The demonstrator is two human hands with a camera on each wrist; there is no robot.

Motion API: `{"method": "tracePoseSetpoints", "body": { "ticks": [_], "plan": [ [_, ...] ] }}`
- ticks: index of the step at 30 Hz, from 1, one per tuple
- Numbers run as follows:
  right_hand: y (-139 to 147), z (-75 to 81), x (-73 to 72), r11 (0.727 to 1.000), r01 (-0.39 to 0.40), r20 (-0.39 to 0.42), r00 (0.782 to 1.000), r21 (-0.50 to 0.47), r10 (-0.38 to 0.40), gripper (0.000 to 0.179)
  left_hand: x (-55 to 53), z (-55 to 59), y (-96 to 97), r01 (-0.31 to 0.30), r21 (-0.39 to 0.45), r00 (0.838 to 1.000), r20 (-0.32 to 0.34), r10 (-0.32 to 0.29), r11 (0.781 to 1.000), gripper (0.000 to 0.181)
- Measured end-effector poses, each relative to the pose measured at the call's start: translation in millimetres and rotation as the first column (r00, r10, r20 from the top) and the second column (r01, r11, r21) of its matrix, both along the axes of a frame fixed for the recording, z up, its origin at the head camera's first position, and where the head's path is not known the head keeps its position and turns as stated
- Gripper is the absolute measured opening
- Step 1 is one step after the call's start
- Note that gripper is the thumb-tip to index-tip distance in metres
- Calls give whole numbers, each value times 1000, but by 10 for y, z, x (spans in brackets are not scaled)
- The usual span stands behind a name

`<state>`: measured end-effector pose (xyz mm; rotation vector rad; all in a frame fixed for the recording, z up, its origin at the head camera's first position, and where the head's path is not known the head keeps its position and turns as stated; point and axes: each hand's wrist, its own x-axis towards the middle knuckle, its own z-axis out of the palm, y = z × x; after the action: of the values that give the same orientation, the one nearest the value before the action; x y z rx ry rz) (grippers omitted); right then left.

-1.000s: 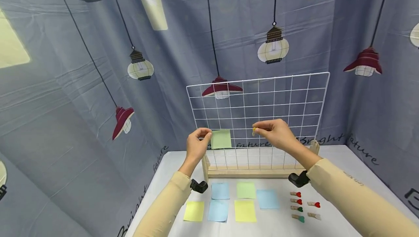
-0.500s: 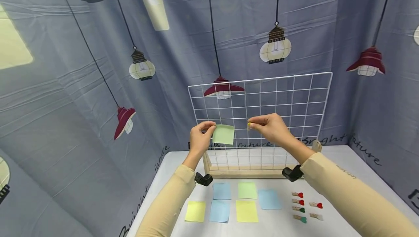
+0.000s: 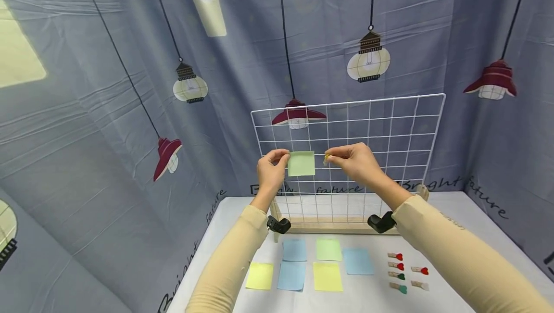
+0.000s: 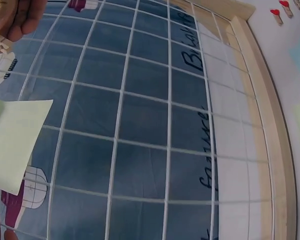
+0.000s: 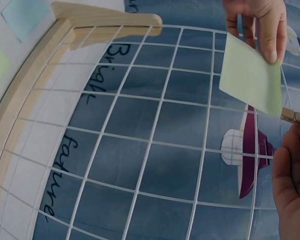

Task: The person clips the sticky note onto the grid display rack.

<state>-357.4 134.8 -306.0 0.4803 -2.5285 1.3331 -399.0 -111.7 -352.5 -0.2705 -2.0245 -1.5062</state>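
Pinched: green note (image 3: 301,164) in your left hand (image 3: 270,172), clothespin (image 3: 326,159) in your right hand (image 3: 358,162)
Backdrop cloth (image 3: 216,125) (behind the wire grid (image 3: 348,103)) reads "Bright" and "fature".

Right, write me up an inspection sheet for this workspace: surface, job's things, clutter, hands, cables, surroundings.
Surface: white table, six notes (three blue, two yellow, one green) and six pegs laid apart on it.
Job's things: green note held up before the white grid, contact unclear; yellow peg close to the note, not clipped on; grid upright in its wooden base.
Clutter: nothing seen.
Left hand: pinches the green note at its upper left.
Right hand: pinches the yellow peg.
Cables: nothing seen; lamp cords are only printed.
Surroundings: blue-grey curtain with printed lamps and lettering.
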Motion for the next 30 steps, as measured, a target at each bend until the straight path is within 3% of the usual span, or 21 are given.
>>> {"method": "tracePoseSetpoints", "body": {
  "ticks": [16,30],
  "plan": [
    [-150,173,-115,1000,0,-34,999,-8,-1,21,-52,107,91,-11,51,1000,-2,11,999,10],
    [-335,297,-197,996,9,2,1000,-91,-9,19,-101,92,156,-28,155,999,22,25,987,10]
  ]
}}
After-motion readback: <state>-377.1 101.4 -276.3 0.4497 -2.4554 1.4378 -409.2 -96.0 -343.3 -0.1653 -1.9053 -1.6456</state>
